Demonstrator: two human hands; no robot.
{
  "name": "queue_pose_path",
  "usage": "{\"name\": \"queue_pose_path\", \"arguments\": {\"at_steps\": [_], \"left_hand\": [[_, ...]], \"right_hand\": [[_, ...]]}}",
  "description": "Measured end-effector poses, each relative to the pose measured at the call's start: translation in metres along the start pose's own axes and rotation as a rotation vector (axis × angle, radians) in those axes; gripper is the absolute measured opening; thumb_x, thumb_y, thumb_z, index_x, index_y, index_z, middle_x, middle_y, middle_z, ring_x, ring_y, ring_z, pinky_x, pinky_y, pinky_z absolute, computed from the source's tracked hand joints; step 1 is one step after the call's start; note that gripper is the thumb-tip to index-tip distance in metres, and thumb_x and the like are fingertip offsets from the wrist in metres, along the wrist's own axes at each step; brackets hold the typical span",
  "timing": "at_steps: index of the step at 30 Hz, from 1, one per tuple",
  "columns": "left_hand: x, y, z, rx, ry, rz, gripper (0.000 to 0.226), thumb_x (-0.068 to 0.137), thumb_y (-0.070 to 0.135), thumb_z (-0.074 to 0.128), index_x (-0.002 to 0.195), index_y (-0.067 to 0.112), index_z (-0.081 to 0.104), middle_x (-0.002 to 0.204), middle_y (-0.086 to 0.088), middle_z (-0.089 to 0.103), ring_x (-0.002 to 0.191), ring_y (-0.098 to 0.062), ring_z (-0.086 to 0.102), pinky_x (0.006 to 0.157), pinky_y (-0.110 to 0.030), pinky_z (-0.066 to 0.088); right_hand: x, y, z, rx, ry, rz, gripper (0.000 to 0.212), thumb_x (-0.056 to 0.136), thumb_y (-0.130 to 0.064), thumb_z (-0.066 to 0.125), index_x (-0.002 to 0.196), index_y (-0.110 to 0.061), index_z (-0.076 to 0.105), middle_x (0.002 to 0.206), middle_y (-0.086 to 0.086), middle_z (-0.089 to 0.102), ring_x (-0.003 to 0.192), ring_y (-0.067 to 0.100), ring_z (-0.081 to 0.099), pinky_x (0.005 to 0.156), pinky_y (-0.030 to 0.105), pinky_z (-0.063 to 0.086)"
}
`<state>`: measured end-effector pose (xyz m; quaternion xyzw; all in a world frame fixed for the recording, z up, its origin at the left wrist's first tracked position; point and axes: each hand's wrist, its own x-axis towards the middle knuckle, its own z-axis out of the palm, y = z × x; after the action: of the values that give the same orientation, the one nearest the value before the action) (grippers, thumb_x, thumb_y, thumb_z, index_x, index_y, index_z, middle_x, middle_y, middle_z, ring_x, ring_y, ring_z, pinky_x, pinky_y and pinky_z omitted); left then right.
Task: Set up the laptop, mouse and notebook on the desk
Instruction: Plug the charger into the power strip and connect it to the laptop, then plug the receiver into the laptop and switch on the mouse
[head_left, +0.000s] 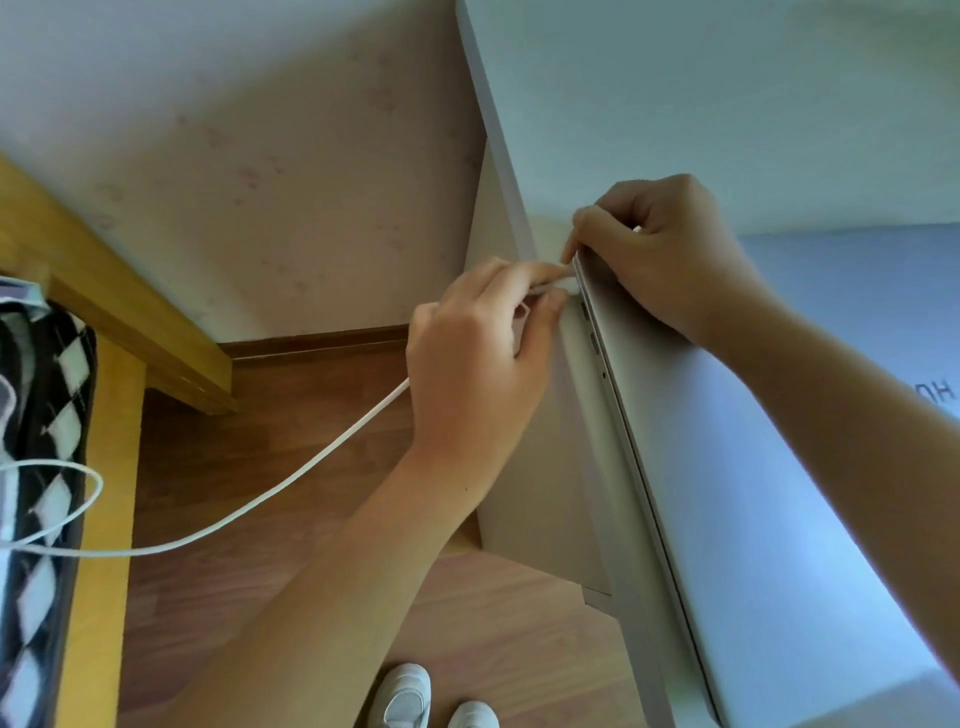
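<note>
Your left hand (475, 338) is curled narrow, thumb and forefinger pinched on the white plug (558, 285) of a charging cable (291, 480), with the plug's tip pressed against the left edge of the laptop (769, 467) near its far corner. Whether the plug is fully seated in a port cannot be told from here. From your palm the cable runs down and to the left over the wooden floor (270, 415) and ends in a loop lying on a black-and-white diamond-patterned bag (44, 467) at the far left.

Your right hand (660, 254) rests on the far left corner of the laptop, fingers bent down over the lid, thumb tip touching the edge just beyond the plug. It grips nothing loose; it presses on the laptop.

The laptop is silver, lid closed, and lies flat on the white desk (701, 104), along the desk's left edge. Two slots show on its side just nearer than the plug.

The bag sits on a yellow wooden frame (104, 291). Its contents are hidden. White shoes (410, 696) show at the bottom.
</note>
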<state>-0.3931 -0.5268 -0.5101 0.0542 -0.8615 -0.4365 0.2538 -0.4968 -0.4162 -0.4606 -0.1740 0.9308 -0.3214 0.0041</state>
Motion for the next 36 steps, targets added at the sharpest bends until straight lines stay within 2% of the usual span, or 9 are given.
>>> {"name": "queue_pose_path", "arguments": {"at_steps": [2, 4, 7, 12, 18, 25, 30, 33, 36], "left_hand": [[0.003, 0.006, -0.003, 0.116, -0.022, 0.008, 0.02, 0.095, 0.032, 0.058, 0.108, 0.022, 0.069, 0.1, 0.01, 0.069, 0.092, -0.01, 0.063, 0.085, -0.038, 0.042], [0.009, 0.013, -0.006, 0.199, -0.038, 0.039, 0.022, 0.094, 0.033, 0.058, 0.112, 0.023, 0.066, 0.105, 0.011, 0.068, 0.096, -0.011, 0.062, 0.086, -0.034, 0.035], [0.024, 0.028, -0.007, 0.257, -0.095, 0.114, 0.03, 0.092, 0.031, 0.061, 0.12, 0.022, 0.062, 0.114, 0.009, 0.067, 0.1, -0.014, 0.062, 0.09, -0.034, 0.035], [0.041, 0.069, 0.003, 0.32, -0.217, 0.215, 0.038, 0.091, 0.034, 0.061, 0.126, 0.021, 0.058, 0.122, 0.005, 0.064, 0.114, -0.015, 0.059, 0.097, -0.038, 0.039], [0.047, 0.115, 0.05, 0.347, -0.327, 0.287, 0.041, 0.09, 0.035, 0.063, 0.128, 0.019, 0.057, 0.125, 0.003, 0.063, 0.116, -0.019, 0.057, 0.093, -0.038, 0.041], [0.049, 0.166, 0.154, 0.337, -0.406, 0.271, 0.044, 0.09, 0.037, 0.06, 0.131, 0.024, 0.053, 0.129, 0.007, 0.059, 0.121, -0.017, 0.052, 0.093, -0.035, 0.038], [0.071, 0.194, 0.24, 0.332, -0.435, 0.216, 0.049, 0.093, 0.037, 0.054, 0.14, 0.027, 0.044, 0.138, 0.007, 0.053, 0.127, -0.017, 0.047, 0.098, -0.036, 0.036], [0.092, 0.206, 0.287, 0.326, -0.481, 0.204, 0.049, 0.095, 0.032, 0.054, 0.142, 0.026, 0.041, 0.139, 0.004, 0.052, 0.124, -0.021, 0.049, 0.096, -0.037, 0.039], [0.112, 0.214, 0.327, 0.317, -0.533, 0.187, 0.045, 0.096, 0.025, 0.052, 0.141, 0.028, 0.043, 0.136, 0.002, 0.055, 0.121, -0.022, 0.051, 0.093, -0.037, 0.042]], "right_hand": [[-0.006, 0.003, -0.007, 0.064, 0.074, -0.032, 0.02, 0.083, -0.02, 0.053, 0.077, -0.017, 0.072, 0.084, 0.004, 0.066, 0.078, 0.015, 0.058, 0.072, 0.033, 0.045], [-0.018, 0.009, -0.014, -0.009, 0.117, -0.097, 0.02, 0.085, -0.023, 0.053, 0.096, -0.02, 0.07, 0.098, -0.001, 0.062, 0.093, 0.016, 0.057, 0.079, 0.036, 0.047], [-0.04, 0.019, -0.031, -0.204, 0.146, -0.174, 0.037, 0.085, -0.028, 0.054, 0.12, -0.02, 0.061, 0.123, 0.002, 0.059, 0.115, 0.024, 0.051, 0.097, 0.041, 0.041], [-0.069, 0.033, -0.075, -0.356, 0.196, -0.145, 0.048, 0.087, -0.032, 0.054, 0.133, -0.019, 0.052, 0.136, 0.003, 0.054, 0.125, 0.024, 0.048, 0.107, 0.044, 0.036], [-0.098, 0.073, -0.123, -0.393, 0.257, -0.043, 0.051, 0.086, -0.036, 0.055, 0.134, -0.018, 0.05, 0.136, 0.003, 0.055, 0.125, 0.024, 0.049, 0.107, 0.05, 0.036], [-0.101, 0.173, -0.188, -0.42, 0.294, 0.079, 0.053, 0.085, -0.034, 0.056, 0.135, -0.02, 0.048, 0.137, 0.003, 0.054, 0.124, 0.026, 0.049, 0.106, 0.045, 0.037], [-0.08, 0.242, -0.22, -0.419, 0.25, 0.152, 0.058, 0.079, -0.017, 0.065, 0.134, -0.023, 0.05, 0.138, 0.007, 0.053, 0.122, 0.033, 0.049, 0.101, 0.046, 0.038], [-0.071, 0.269, -0.224, -0.414, 0.226, 0.131, 0.051, 0.079, -0.022, 0.067, 0.129, -0.024, 0.056, 0.138, 0.008, 0.053, 0.12, 0.033, 0.053, 0.097, 0.044, 0.042], [-0.063, 0.284, -0.222, -0.423, 0.28, 0.026, 0.041, 0.077, -0.018, 0.067, 0.118, -0.02, 0.065, 0.127, 0.009, 0.062, 0.109, 0.031, 0.061, 0.085, 0.04, 0.05]]}}
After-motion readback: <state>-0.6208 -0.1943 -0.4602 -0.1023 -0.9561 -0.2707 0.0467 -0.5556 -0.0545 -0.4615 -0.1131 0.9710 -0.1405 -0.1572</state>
